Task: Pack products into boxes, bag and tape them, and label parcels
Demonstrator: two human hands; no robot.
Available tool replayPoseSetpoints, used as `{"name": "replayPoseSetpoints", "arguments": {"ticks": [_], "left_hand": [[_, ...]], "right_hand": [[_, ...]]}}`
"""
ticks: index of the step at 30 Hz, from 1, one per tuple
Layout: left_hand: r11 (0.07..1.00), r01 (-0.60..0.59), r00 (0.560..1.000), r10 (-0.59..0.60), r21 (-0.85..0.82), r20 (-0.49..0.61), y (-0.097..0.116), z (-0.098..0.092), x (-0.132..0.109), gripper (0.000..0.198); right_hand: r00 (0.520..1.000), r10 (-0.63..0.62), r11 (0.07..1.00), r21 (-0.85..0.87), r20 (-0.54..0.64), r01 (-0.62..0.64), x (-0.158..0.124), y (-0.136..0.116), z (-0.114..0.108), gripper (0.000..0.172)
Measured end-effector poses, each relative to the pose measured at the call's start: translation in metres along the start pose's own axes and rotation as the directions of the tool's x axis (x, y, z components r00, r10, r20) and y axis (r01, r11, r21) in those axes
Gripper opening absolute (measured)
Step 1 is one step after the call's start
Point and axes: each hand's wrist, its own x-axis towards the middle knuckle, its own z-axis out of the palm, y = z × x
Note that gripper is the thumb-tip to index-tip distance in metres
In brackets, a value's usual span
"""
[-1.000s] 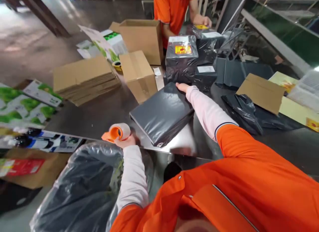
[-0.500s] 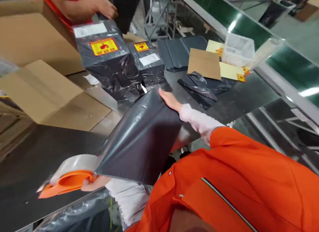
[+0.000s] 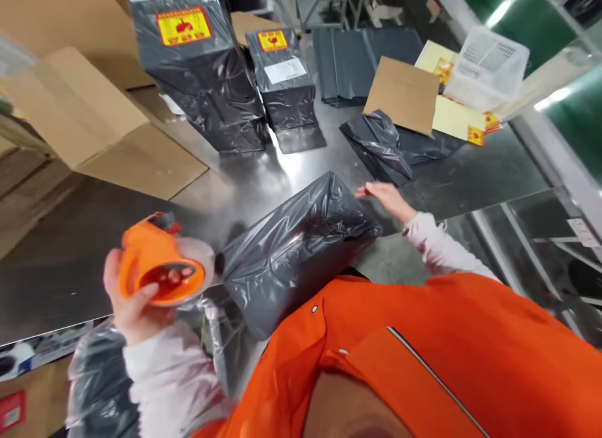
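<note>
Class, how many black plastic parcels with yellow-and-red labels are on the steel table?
2. One tall black plastic parcel stands at top left of the steel table; a smaller one stands just right of it. More may be hidden behind them.

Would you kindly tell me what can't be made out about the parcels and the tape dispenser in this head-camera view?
Contents of the grey plastic parcel: hidden by its opaque wrap, head view.
White label on the tall wrapped parcel: cut off by the head view's top edge.
Underside of the tape dispenser: hidden by the left hand, head view.
</note>
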Motion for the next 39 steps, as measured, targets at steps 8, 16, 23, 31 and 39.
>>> {"name": "replayPoseSetpoints", "arguments": {"ticks": [8, 16, 23, 31, 39], "left_hand": [[0.973, -0.008, 0.906, 0.106, -0.233, 0.411, 0.095, 0.109, 0.129, 0.068], [0.940, 0.139, 0.884, 0.024, -0.311, 0.467, 0.080, 0.142, 0.161, 0.050], [0.949, 0.138, 0.841, 0.038, -0.283, 0.540, 0.077, 0.157, 0.189, 0.050], [0.923, 0.382, 0.690, -0.326, 0.057, 0.647, 0.044, 0.222, 0.275, 0.075], [0.828, 0.386, 0.424, -0.551, 0.407, 0.719, -0.009, 0.292, 0.288, 0.071]], "right_hand": [[0.792, -0.498, 0.850, 0.016, 0.354, 0.527, 0.147, -0.121, 0.113, 0.067], [0.801, -0.558, 0.814, -0.044, 0.215, 0.579, 0.184, -0.110, 0.143, 0.056], [0.847, -0.502, 0.847, -0.101, 0.175, 0.522, 0.176, -0.100, 0.127, 0.022], [0.976, -0.129, 0.973, -0.169, 0.175, 0.158, 0.167, -0.003, 0.001, 0.031], [0.904, 0.201, 0.979, -0.098, 0.376, -0.178, 0.043, 0.045, -0.021, 0.056]]}}
